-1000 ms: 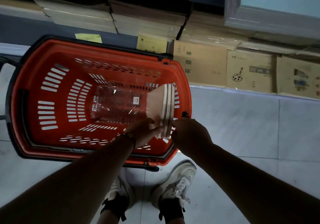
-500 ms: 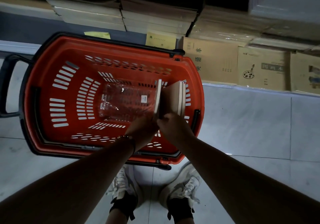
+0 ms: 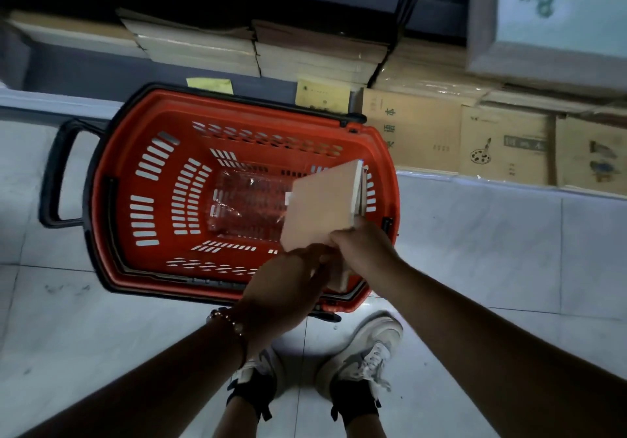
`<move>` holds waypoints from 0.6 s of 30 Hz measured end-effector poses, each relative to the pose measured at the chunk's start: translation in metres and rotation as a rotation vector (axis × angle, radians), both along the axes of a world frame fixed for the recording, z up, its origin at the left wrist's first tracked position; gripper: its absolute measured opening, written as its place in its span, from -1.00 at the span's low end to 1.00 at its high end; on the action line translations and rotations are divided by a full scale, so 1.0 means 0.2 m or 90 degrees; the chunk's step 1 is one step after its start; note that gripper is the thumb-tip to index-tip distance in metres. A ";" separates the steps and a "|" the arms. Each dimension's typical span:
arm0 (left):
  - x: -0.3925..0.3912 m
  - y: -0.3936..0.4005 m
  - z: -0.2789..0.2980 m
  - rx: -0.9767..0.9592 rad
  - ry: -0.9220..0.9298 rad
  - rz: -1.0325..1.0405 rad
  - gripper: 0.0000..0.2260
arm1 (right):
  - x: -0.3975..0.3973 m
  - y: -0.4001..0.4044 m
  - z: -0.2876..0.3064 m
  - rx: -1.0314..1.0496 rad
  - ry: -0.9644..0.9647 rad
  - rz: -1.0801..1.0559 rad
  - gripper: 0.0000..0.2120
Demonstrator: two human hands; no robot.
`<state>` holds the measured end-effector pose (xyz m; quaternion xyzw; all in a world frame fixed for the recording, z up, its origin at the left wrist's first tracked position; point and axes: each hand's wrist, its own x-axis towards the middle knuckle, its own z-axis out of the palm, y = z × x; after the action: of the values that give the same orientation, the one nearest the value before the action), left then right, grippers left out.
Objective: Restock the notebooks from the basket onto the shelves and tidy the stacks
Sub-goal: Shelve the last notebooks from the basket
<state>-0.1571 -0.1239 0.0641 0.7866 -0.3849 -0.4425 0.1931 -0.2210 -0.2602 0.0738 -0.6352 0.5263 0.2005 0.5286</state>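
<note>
A red plastic basket (image 3: pixel 115 200) with a black rim and handle stands on the tiled floor below me. Above its right end I hold a small bundle of tan notebooks (image 3: pixel 320 205), tilted so one cover faces up. My right hand (image 3: pixel 364 246) grips the bundle's near edge from the right. My left hand (image 3: pixel 288 288) grips it from below and the left. A clear plastic wrapper (image 3: pixel 247 205) lies on the basket's bottom. Stacks of brown notebooks (image 3: pixel 410 132) fill the low shelf behind the basket.
More paper stacks (image 3: pixel 200 49) sit on the shelf at the back left, with yellow price tags (image 3: pixel 322 95) on its edge. A large pale box (image 3: pixel 556 13) juts out at the upper right. My two shoes (image 3: pixel 366 353) stand on the floor tiles right behind the basket.
The notebooks have risen out of the basket and tipped from edge-on to cover-up. Both hands have shifted up and to the right with them.
</note>
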 end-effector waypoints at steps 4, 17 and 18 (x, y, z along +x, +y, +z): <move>0.14 -0.01 0.29 -0.014 0.016 0.068 -0.54 | -0.11 -0.11 0.40 0.080 -0.035 0.031 -0.74; 0.66 -0.19 2.03 0.070 0.274 -0.106 -0.68 | -0.47 -0.35 2.27 0.140 -0.141 0.156 -0.72; 0.66 -0.18 2.14 0.092 0.264 -0.128 -0.63 | -0.50 -0.35 2.37 0.134 -0.155 0.135 -0.72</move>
<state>-0.0253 -0.1609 0.4914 0.6481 -0.3810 -0.6382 0.1663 -0.3215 -0.3292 0.5470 -0.6478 0.3648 0.2305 0.6278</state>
